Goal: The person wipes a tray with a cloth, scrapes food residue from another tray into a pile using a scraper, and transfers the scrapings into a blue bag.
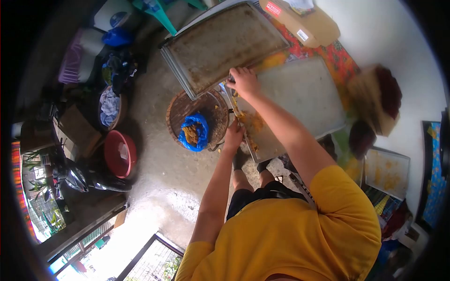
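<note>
A flat pale metal tray [304,91] lies before me, with orange-brown crumbly bits [253,122] gathered along its left side. My left hand [234,136] is closed on the near part of that side's rim. Farther along the same rim, my right hand [244,81] grips close to the far corner, its fingers wrapped over the edge. Just left of the tray, a round wooden stool [176,110] carries an open blue plastic bag [200,127] with a brown-orange lump [191,134] inside.
A stack of stained baking trays [225,42] sits beyond my right hand. Behind it are a cardboard box [309,23] and a red patterned cloth [344,58]. A red basin [120,154] and a laundry basket [110,107] stand on the floor at left. Another tray [386,173] leans at right.
</note>
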Available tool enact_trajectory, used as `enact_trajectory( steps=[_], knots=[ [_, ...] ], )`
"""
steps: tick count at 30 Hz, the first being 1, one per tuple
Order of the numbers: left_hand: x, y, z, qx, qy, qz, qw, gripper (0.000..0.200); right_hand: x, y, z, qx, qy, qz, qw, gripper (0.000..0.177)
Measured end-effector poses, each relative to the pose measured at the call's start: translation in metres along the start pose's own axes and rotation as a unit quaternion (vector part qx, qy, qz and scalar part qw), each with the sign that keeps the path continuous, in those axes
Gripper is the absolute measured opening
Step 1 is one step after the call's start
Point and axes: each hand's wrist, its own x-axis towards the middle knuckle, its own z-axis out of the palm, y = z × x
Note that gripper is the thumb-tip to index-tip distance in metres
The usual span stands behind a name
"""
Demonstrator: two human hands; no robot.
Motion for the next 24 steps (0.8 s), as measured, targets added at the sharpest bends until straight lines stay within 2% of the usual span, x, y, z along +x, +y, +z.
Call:
enact_trajectory(
  steps=[1,2,5,6,9,13,16,19,23,24],
  knots=[
    [0.001,-0.001,0.000,0.005,-0.004,-0.002,1.000,0.066,-0.009,-0.004,0.000,0.004,-0.023,-0.008,1.000,0.037],
    [0.001,-0.002,-0.001,0.009,-0.007,-0.003,1.000,0.066,-0.024,-0.002,0.005,0.002,-0.015,-0.059,0.998,0.038],
    [0.007,-0.007,-0.007,0.034,-0.026,-0.006,0.999,0.065,-0.046,-0.006,-0.003,0.003,-0.031,-0.092,0.995,0.038],
    [0.008,-0.009,-0.006,0.043,-0.033,-0.008,0.998,0.065,-0.041,-0.005,-0.006,0.015,-0.053,-0.057,0.997,0.036],
    [0.003,-0.005,-0.003,0.000,-0.020,0.006,1.000,0.062,-0.005,-0.002,-0.014,-0.010,0.016,-0.006,1.000,0.036],
    [0.000,-0.006,-0.001,-0.006,0.003,0.004,1.000,0.061,-0.010,0.000,0.002,-0.017,-0.003,-0.028,0.999,0.033],
    [0.003,-0.004,-0.001,0.004,0.000,0.012,1.000,0.061,-0.036,-0.008,-0.003,-0.015,-0.024,-0.105,0.994,0.031],
    [0.003,-0.002,-0.003,0.023,-0.021,-0.003,1.000,0.061,-0.021,-0.004,-0.011,-0.038,0.019,-0.064,0.997,0.030],
    [0.007,-0.006,-0.003,-0.010,-0.019,0.013,1.000,0.061,0.002,-0.001,-0.005,-0.058,-0.021,-0.020,0.998,0.036],
    [0.004,-0.010,-0.003,-0.015,-0.018,0.012,1.000,0.061,-0.004,-0.001,0.000,-0.050,-0.033,-0.018,0.998,0.042]
  ],
)
